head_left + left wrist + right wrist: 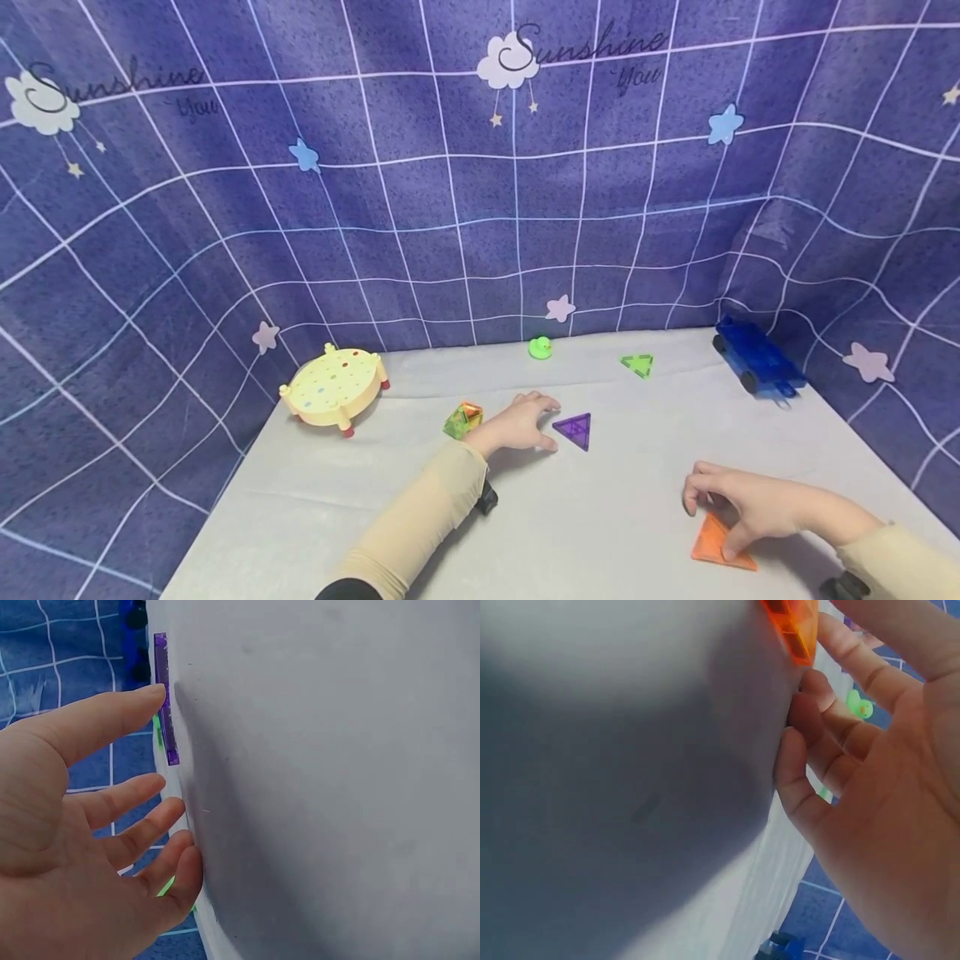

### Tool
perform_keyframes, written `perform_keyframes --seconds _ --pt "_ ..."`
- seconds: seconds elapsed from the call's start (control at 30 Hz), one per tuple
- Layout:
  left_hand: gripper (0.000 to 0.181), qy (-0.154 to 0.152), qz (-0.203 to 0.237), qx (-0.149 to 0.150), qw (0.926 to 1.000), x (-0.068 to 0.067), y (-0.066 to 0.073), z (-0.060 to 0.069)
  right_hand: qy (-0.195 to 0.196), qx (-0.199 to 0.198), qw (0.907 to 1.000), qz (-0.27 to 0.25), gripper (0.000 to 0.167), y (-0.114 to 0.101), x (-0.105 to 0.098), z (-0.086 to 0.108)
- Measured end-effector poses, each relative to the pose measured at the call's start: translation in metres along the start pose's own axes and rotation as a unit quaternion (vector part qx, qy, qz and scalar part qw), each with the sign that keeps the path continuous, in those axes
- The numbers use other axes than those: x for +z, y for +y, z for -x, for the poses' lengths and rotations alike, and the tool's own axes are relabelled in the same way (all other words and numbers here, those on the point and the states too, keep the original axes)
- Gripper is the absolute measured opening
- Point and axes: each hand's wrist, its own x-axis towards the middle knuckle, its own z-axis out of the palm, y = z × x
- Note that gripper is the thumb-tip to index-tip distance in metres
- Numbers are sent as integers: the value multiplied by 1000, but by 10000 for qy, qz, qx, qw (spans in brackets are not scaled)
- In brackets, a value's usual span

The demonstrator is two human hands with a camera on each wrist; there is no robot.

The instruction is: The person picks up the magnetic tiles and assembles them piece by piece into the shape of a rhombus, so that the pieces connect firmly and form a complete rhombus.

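Note:
My left hand (517,423) reaches over the table with its fingers spread and slightly bent, holding nothing. Just right of its fingertips lies a purple triangular magnetic tile (576,430), which the left wrist view shows edge-on beyond the thumb (146,705). Behind the left wrist sits a small green and orange cluster of tiles (462,419), partly covered. At the front right my right hand (757,504) has curled fingers and pinches an orange triangular tile (708,543), its thumb lying across it. In the right wrist view the index fingertip meets the orange tile (796,630).
A cream round toy table with spots (333,387) stands at the left. Along the back are a green toy duck (540,348) and a green triangular tile (638,365). A blue toy car (757,357) stands at the far right, by the blue curtain (480,200).

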Motion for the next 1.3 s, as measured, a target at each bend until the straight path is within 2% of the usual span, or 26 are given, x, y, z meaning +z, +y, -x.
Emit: perform_keyframes --seconds 0.27,0.57,0.77,1.03,1.17,1.3 --pt "70 31 -1 35 10000 3 -2 -1 24 -16 9992 390 79 -2 5 1" --pt "70 1 -50 -6 10000 4 -2 -2 352 -326 9982 360 67 4 7 -4" --pt "65 -32 -145 26 9999 3 0 -1 869 -143 9944 588 61 8 5 -11" --pt "53 -11 -11 157 9999 4 5 1 1424 465 9854 809 55 10 1 -37" --pt "49 10 39 157 9999 5 6 0 1844 1148 9713 969 53 10 0 -53" --pt "44 -4 97 86 9999 6 8 1 2060 1886 9549 1009 52 11 1 -73"
